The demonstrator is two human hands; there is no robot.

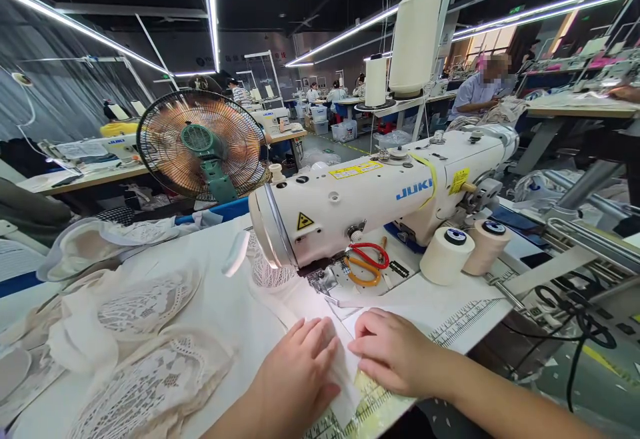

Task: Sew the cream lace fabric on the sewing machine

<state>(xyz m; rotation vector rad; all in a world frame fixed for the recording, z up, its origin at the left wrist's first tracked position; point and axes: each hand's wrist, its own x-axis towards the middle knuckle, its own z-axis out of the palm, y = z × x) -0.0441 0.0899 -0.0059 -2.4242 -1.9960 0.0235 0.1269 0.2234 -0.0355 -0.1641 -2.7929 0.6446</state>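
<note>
A white fabric piece with a lace section (273,272) runs under the head of a white JUKI sewing machine (345,205). My left hand (300,375) lies on the near part of the white fabric (345,389), its fingers stretched toward the needle area. At the fabric's right edge, my right hand (390,352) has its fingers curled in and pressed together, with the edge at their tips. The fabric's exact place between those fingertips is hidden. Red-and-orange-handled scissors (369,264) rest on the machine bed just beyond my hands.
Lace bra pieces (145,379) are heaped on the left of the white table (220,285). Cream thread cone (447,255) and beige thread cone (487,245) stand at right. A fan (200,142) is behind the table. A person (477,92) sits farther back.
</note>
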